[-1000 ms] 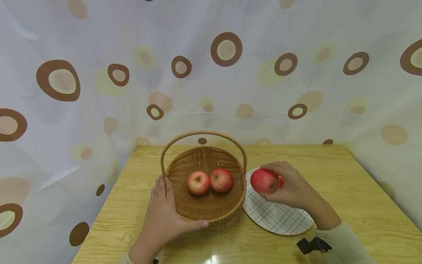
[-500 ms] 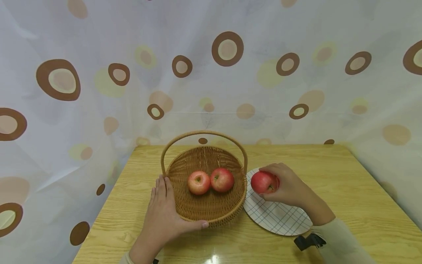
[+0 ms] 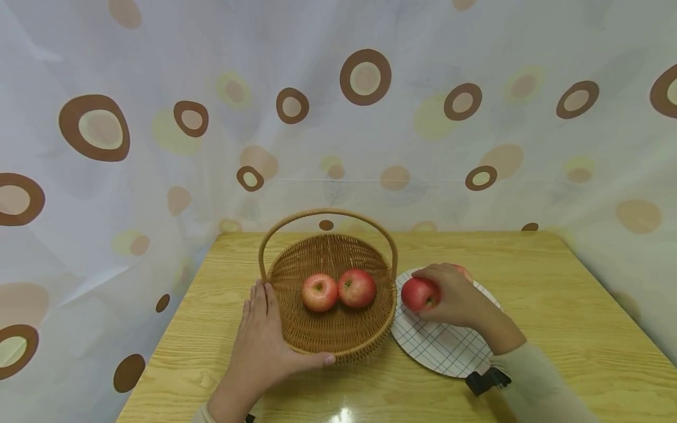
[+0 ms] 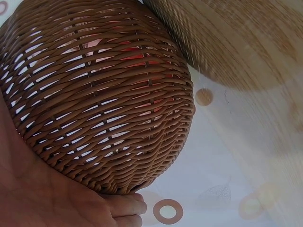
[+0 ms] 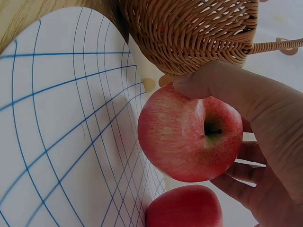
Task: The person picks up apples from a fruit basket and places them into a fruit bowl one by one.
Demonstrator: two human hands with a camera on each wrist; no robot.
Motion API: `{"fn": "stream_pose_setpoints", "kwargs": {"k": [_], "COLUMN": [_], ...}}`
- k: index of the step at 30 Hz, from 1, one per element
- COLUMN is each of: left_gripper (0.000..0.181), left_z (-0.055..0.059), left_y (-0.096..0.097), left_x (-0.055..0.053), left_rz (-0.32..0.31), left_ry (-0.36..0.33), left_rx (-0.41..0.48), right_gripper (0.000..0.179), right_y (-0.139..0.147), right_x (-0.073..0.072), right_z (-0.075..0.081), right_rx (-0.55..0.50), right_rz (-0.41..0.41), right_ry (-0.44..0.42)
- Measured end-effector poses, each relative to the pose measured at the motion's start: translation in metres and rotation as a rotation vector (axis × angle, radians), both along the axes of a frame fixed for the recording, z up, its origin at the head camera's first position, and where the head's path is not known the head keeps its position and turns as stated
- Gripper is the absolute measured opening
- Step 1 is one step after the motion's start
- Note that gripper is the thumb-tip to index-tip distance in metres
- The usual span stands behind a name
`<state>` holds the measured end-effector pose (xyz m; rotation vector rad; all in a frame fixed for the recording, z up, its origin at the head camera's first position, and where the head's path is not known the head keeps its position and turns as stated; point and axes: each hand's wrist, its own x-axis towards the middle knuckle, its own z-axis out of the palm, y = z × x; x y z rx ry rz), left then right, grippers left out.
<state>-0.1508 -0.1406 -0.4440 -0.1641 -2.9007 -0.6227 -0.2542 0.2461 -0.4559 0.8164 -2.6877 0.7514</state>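
My right hand (image 3: 452,296) grips a red apple (image 3: 420,294) between thumb and fingers, over the near-left part of a white plate (image 3: 441,346) with a blue grid. In the right wrist view, the thumb lies on one side of this apple (image 5: 189,132) and the fingers curl behind it. Another apple (image 3: 463,273) is on the plate, mostly hidden behind that hand. My left hand (image 3: 261,341) rests against the wicker basket (image 3: 330,335), fingers straight along its left side and thumb along the front rim. Two apples (image 3: 319,292) sit side by side inside.
The basket's tall arched handle (image 3: 328,211) rises above its opening. Plate and basket stand close together on a wooden table (image 3: 555,305). A patterned curtain (image 3: 365,135) hangs behind the table and at both sides.
My right hand has shifted slightly left with the apple, and its forearm has swung left. More of the apple behind it now shows. The left hand and basket stay put.
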Motion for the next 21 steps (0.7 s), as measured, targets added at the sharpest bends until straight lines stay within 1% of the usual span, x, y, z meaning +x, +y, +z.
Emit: {"fn": "stream_pose_setpoints", "kwargs": {"k": [4, 13, 21], "left_gripper": [0.177, 0.177, 0.177], "left_z": [-0.0005, -0.0012, 0.0001], "left_y": [0.0001, -0.0003, -0.0003], "left_x": [-0.0003, -0.0002, -0.0003], "left_rz": [0.001, 0.000, 0.001], "left_ry": [0.004, -0.004, -0.009], "left_rx": [0.000, 0.010, 0.011], "right_gripper": [0.067, 0.067, 0.060], "right_y": [-0.0014, -0.0028, -0.0034], "right_x": [-0.0023, -0.0054, -0.0089], "right_z": [-0.0013, -0.0036, -0.0021], "right_rx": [0.011, 0.033, 0.035], "right_rz": [0.004, -0.016, -0.017], "right_ry": [-0.013, -0.038, -0.003]}}
